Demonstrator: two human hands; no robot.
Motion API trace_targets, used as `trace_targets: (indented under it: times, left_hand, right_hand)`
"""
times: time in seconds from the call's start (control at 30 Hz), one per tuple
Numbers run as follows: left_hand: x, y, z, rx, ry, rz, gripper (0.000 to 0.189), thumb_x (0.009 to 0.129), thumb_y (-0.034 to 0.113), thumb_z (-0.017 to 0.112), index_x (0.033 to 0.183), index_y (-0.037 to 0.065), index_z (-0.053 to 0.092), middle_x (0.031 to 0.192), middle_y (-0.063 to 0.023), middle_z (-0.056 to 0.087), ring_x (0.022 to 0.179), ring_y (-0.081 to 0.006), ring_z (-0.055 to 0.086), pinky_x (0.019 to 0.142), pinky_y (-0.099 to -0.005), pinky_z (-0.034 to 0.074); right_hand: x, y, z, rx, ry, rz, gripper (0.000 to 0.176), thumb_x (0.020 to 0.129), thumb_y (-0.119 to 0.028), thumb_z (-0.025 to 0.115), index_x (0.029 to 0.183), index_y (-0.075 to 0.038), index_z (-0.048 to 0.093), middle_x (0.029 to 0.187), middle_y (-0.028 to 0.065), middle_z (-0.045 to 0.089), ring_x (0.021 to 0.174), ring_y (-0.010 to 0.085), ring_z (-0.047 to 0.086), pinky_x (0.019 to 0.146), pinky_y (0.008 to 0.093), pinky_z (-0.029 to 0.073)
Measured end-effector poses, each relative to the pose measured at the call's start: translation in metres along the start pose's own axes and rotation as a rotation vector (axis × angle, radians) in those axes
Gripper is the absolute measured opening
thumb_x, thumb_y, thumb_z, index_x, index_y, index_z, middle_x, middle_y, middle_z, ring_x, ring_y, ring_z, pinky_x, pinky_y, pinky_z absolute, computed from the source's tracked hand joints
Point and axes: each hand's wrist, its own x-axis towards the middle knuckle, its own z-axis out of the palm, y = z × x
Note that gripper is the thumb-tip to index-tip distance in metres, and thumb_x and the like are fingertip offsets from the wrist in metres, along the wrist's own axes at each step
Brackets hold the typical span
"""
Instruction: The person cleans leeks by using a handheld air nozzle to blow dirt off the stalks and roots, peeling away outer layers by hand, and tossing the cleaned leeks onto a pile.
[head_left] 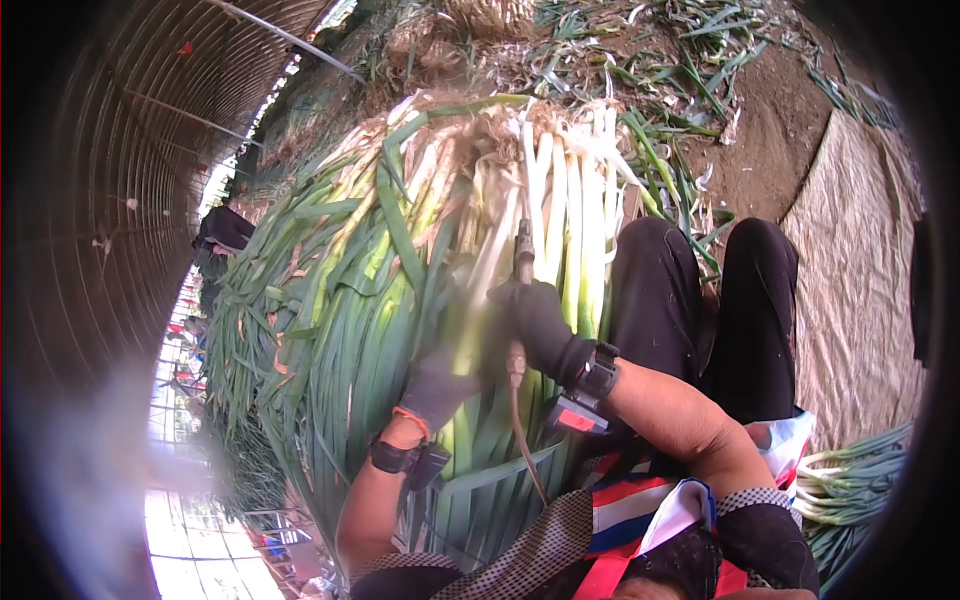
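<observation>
We've got a leek [488, 250], or a few tog., at the centre of the frame, white root end toward the top & green leaves running down; it's blurred, so we can't tell the exact no. Our gloved L hand [440, 385], just below centre, is curled round the green part, as far as the blur lets us see. Our gloved R hand [545, 325], close by at centre, is wrapped round a tool [524, 255] w/ a thin nozzle, prob. an air gun, tip pointing up toward the roots; a hose [520, 435] runs from it to the bottom of the frame. Whether the R hand also touches the leek, we can't tell. Handling-wise, we'd guess it's fairly light but long & floppy: white part firm & prob. slick where the skin's off, leaves soft, easy to crease or tear. Best hold is prob. where white turns green, snug but not squeezed, w/ the root end left free. At L-centre there's a big pile of leeks [335, 310], dry skins on some; R of the tool, clean white stalks [573, 210] lie side by side, near our knees [652, 265]. Leaf scraps [700, 60] litter the soil [770, 130] at upper R, a cloth mat [850, 270] lies along the R edge, & another bundle [850, 485] sits at lower R.
</observation>
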Motion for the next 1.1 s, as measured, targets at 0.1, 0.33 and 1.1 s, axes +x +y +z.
trace_targets:
  times: [0.1, 0.33, 1.1]
  left_hand:
    - [0.005, 0.003, -0.012, -0.388, -0.098, -0.036, 0.039, 0.072, 0.028, 0.077, 0.094, 0.000, 0.060, 0.073, -0.0059, 0.060, 0.062, -0.0143, 0.050, 0.058, -0.0316, 0.045]
    - [0.011, -0.027, -0.002, -0.928, -0.257, -0.241, 0.031, 0.072, 0.023, 0.076, 0.093, 0.004, 0.061, 0.075, 0.0009, 0.058, 0.066, -0.0094, 0.054, 0.059, -0.0252, 0.046]
    - [0.081, -0.029, 0.030, -0.250, 0.139, 0.118, 0.032, 0.080, 0.020, 0.068, 0.101, -0.002, 0.060, 0.082, -0.0172, 0.064, 0.072, -0.0265, 0.063, 0.065, -0.0352, 0.049]
  right_hand:
    - [0.015, 0.012, -0.001, 0.110, -0.033, 0.036, 0.024, 0.072, -0.006, 0.064, 0.096, -0.010, 0.066, 0.077, 0.0094, 0.065, 0.069, 0.0263, 0.064, 0.065, 0.0339, 0.050]
    - [0.001, -0.004, -0.016, 0.829, -0.082, 0.303, 0.011, 0.081, -0.005, 0.057, 0.087, -0.007, 0.067, 0.070, 0.0078, 0.063, 0.061, 0.0183, 0.063, 0.056, 0.0278, 0.051]
    - [-0.038, -0.052, -0.011, 1.224, -0.080, 0.806, 0.013, 0.076, -0.005, 0.062, 0.087, 0.001, 0.060, 0.075, 0.0029, 0.060, 0.068, 0.0096, 0.057, 0.056, 0.0252, 0.044]
